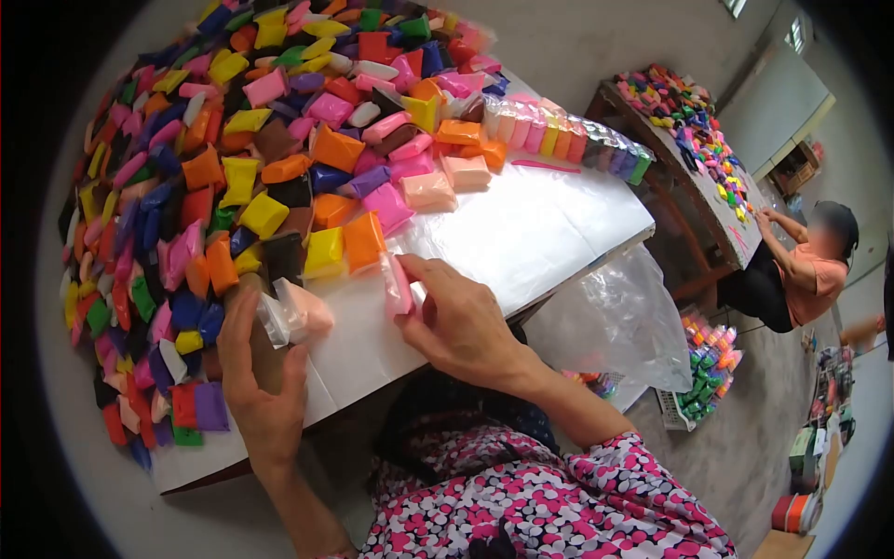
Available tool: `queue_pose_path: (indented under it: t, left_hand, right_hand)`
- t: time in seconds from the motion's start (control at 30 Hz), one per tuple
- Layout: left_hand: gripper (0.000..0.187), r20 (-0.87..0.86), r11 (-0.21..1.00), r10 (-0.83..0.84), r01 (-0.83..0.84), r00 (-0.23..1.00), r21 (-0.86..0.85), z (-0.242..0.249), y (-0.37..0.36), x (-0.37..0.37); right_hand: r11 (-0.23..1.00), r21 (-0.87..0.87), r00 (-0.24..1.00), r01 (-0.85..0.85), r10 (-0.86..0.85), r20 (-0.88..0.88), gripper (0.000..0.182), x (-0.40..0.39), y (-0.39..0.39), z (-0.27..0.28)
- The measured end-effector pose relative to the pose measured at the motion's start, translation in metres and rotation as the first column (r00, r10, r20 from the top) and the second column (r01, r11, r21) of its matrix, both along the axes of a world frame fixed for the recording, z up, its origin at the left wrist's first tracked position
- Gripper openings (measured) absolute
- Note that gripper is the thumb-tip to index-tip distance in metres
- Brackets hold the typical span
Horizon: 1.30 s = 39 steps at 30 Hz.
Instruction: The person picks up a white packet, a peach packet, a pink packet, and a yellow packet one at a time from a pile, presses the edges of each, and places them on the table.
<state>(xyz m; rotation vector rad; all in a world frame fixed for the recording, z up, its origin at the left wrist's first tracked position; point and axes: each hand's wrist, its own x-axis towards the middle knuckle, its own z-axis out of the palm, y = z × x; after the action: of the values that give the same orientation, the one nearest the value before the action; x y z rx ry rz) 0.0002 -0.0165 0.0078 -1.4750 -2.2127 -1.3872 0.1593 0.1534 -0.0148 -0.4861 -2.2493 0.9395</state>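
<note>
My right hand (466, 321) pinches a light pink clay packet (396, 284) in clear film between thumb and fingers, over the front part of the white tabletop. My left hand (261, 391) is at the pile's front edge, thumb and index finger spread apart. Just beyond its fingertips is a peach clay packet (305, 312) with a shiny clear wrapper end. An orange packet (364, 242) and a yellow packet (324, 253) lie behind, close to the pink one. A big heap of wrapped packets in many colours (264, 214) covers the table's left and back.
A row of packets in clear film (559, 135) lies along the back right, beside a pink strip (547, 166). A clear plastic bag (615, 317) hangs at the table's right edge. A basket of packets (703, 373) stands on the floor. Another person (805, 265) sits at a second table (684, 149).
</note>
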Motion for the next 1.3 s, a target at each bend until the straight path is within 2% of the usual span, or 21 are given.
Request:
queue_pose_path:
  t: [0.1, 0.2, 0.3, 0.4, 0.6, 0.8, 0.93, 1.07, 1.2, 1.3]
  left_hand:
    - [0.060, 0.027, 1.000, 0.024, -0.023, 0.999, -0.007, 0.001, -0.002, 0.001]
    - [0.058, 0.050, 1.000, 0.030, -0.030, 0.998, -0.003, -0.002, -0.006, 0.000]
    - [0.057, 0.039, 0.999, 0.038, -0.039, 0.999, 0.023, -0.008, -0.008, -0.003]
    - [0.056, -0.005, 0.998, 0.054, -0.054, 0.999, 0.037, -0.013, -0.010, -0.004]
    - [0.053, -0.010, 0.995, 0.053, -0.052, 0.999, 0.082, -0.023, -0.012, -0.007]
    - [0.048, 0.023, 0.994, 0.054, -0.056, 0.998, 0.092, -0.022, -0.015, -0.007]
    - [0.044, 0.032, 0.993, 0.042, -0.045, 0.999, 0.112, -0.024, -0.020, -0.008]
    - [0.036, -0.034, 0.991, 0.080, -0.075, 0.996, 0.109, -0.024, -0.025, -0.008]
    - [0.026, -0.064, 0.984, 0.130, -0.121, 0.989, 0.133, -0.018, -0.029, -0.007]
    - [0.021, -0.121, 0.968, 0.219, -0.200, 0.968, 0.150, -0.009, -0.040, -0.016]
  right_hand:
    - [0.995, 0.055, 0.997, 0.082, -0.082, -0.004, 0.054, 0.005, 0.004, 0.002]
    - [0.995, 0.027, 0.996, 0.091, -0.091, -0.013, 0.053, 0.007, 0.007, -0.001]
    - [0.987, 0.085, 0.990, 0.135, -0.131, -0.044, 0.050, 0.004, 0.009, -0.008]
    - [0.992, 0.021, 0.991, 0.127, -0.126, -0.034, 0.050, 0.000, 0.012, -0.005]
    - [0.979, 0.142, 0.989, 0.149, -0.146, -0.027, 0.049, -0.004, 0.016, -0.009]
    - [0.968, 0.161, 0.980, 0.195, -0.200, 0.021, 0.051, -0.008, 0.016, -0.008]
    - [0.910, 0.307, 0.948, 0.278, -0.311, 0.062, 0.050, -0.013, 0.011, -0.007]
    - [0.795, 0.489, 0.897, 0.359, -0.438, 0.053, 0.043, -0.023, 0.012, -0.009]
    - [0.815, 0.467, 0.878, 0.344, -0.455, 0.147, 0.044, -0.024, 0.009, -0.005]
    - [0.843, 0.415, 0.907, 0.341, -0.412, 0.092, 0.047, -0.022, 0.009, -0.009]
